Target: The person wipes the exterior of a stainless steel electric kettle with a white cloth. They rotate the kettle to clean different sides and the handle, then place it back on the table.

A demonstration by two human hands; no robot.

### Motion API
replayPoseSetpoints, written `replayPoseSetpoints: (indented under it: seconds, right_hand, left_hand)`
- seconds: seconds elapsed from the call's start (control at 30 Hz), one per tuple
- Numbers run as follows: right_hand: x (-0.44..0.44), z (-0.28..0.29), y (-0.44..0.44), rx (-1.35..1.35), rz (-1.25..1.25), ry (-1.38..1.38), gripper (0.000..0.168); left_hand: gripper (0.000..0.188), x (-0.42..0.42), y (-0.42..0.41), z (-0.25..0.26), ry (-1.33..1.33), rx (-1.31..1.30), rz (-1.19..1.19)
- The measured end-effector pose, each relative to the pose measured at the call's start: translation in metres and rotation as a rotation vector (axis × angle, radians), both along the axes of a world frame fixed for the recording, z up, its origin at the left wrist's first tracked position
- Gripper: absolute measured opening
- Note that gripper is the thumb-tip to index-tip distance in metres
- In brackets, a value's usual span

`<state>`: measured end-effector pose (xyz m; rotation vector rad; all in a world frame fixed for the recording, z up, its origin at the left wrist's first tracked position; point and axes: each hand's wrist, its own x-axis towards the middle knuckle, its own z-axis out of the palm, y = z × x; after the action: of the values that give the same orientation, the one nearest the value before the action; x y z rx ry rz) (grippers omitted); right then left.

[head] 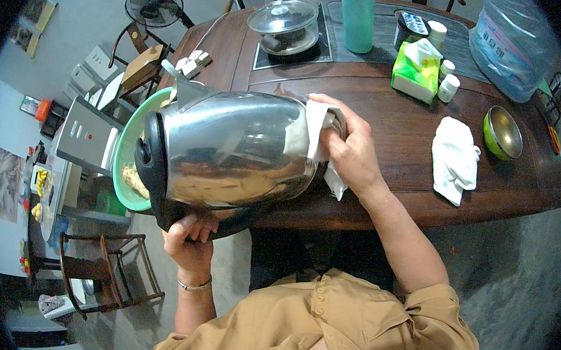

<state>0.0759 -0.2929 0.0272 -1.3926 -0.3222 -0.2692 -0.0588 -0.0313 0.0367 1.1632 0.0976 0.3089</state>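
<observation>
A shiny stainless steel electric kettle point(233, 146) is held tilted on its side over the near edge of the table, its black lid to the left and its base to the right. My left hand point(190, 237) grips the black handle from below. With my right hand point(351, 141) I press a white tissue or cloth point(322, 128) against the steel near the kettle's base. Behind the lid, partly hidden, stands a green plastic basket point(121, 156) with pale root-like pieces point(133, 182) in it.
On the dark wooden table point(395, 180) are a white cloth point(454, 162), a green bowl point(502, 133), a tissue pack point(416, 74), white bottles point(448, 88), a teal bottle point(356, 19), a glass pot point(286, 28) and a large water bottle point(509, 50). A wooden chair point(107, 270) stands at left.
</observation>
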Motion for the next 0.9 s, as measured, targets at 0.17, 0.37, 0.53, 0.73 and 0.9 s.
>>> replayPoseSetpoints:
  seconds: [0.17,0.37,0.53,0.73,0.9]
  right_hand:
    - [0.003,0.007,0.004,-0.054,0.005,0.118,0.034]
    - [-0.004,-0.016,0.006,0.034,-0.061,0.133,0.033]
    - [-0.029,-0.016,0.013,0.100,-0.155,0.125,0.037]
    - [-0.056,-0.026,0.024,0.079,-0.278,0.088,0.038]
    - [-0.035,-0.020,0.024,0.084,-0.249,0.098,0.036]
  left_hand:
    - [0.030,0.002,-0.014,0.004,-0.016,0.052,0.015]
    - [0.017,0.004,-0.019,0.003,-0.092,0.069,-0.003]
    - [0.012,0.006,-0.037,0.017,-0.102,0.048,0.097]
    - [0.012,0.006,-0.034,0.014,-0.118,0.044,0.068]
    - [0.012,0.005,-0.033,0.015,-0.102,0.069,0.039]
